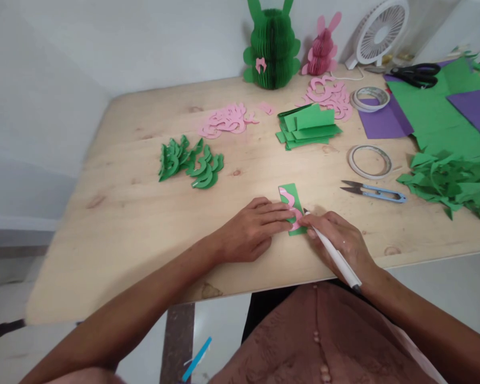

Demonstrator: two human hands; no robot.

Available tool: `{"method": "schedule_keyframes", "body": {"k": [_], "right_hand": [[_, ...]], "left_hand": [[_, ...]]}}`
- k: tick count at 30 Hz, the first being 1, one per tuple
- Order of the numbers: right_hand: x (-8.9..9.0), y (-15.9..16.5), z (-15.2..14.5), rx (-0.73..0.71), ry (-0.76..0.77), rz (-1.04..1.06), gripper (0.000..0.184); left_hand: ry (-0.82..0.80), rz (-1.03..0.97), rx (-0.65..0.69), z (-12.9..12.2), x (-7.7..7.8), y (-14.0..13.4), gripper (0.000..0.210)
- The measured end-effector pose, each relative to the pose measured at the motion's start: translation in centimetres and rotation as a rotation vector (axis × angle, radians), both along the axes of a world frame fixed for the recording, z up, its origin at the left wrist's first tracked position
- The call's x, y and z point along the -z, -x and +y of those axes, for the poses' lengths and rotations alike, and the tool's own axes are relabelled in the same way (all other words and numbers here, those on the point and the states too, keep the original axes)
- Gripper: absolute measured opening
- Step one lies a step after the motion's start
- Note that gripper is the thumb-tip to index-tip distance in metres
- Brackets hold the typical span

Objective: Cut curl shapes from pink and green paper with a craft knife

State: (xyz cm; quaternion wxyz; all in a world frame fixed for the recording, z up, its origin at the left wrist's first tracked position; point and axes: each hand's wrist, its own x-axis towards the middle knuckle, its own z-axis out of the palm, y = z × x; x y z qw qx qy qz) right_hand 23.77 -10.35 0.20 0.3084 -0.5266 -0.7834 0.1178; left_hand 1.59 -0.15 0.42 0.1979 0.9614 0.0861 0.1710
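A small rectangle of green paper (298,194) lies on the wooden table with a wavy pink paper cutout (287,197) on top of it. My left hand (262,226) rests flat on both, its fingers stretched out over the cutout and covering part of it. Between the fingers of my right hand (340,240) is a white pen (336,257). Its dark tip is at the right edge of the green paper, close to the pink cutout, and its rear end slants down toward me.
Thread snips (374,192) and tape rolls (370,161) lie on the right, near green scraps (452,181), purple sheets (380,120) and black scissors (418,73). Green strips (310,127), pink cutouts (228,121) and green cutouts (204,169) sit farther back. Paper figures (272,48) and a fan (380,34) stand by the wall.
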Motion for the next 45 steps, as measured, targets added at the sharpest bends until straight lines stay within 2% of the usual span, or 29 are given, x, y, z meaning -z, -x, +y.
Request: {"method": "schedule_keyframes", "body": {"k": [5, 9, 24, 33, 45], "right_hand": [[0.0, 0.1, 0.0, -0.01, -0.016, -0.009, 0.034], [-0.1, 0.1, -0.1, -0.002, -0.021, 0.0, 0.034], [-0.1, 0.1, -0.1, -0.004, -0.015, -0.013, 0.033], [-0.2, 0.2, -0.2, 0.011, -0.024, -0.023, 0.03], [-0.1, 0.2, -0.2, 0.001, -0.039, -0.022, 0.023]], "left_hand": [[0.09, -0.029, -0.011, 0.2, -0.2, 0.0, 0.051], [0.097, -0.033, -0.01, 0.1, -0.4, 0.0, 0.046], [-0.06, -0.031, 0.007, -0.2, -0.1, 0.3, 0.049], [-0.185, -0.021, -0.032, -0.7, 0.4, 0.5, 0.048], [-0.219, -0.055, -0.05, -1.1, 0.4, 0.4, 0.046]]}}
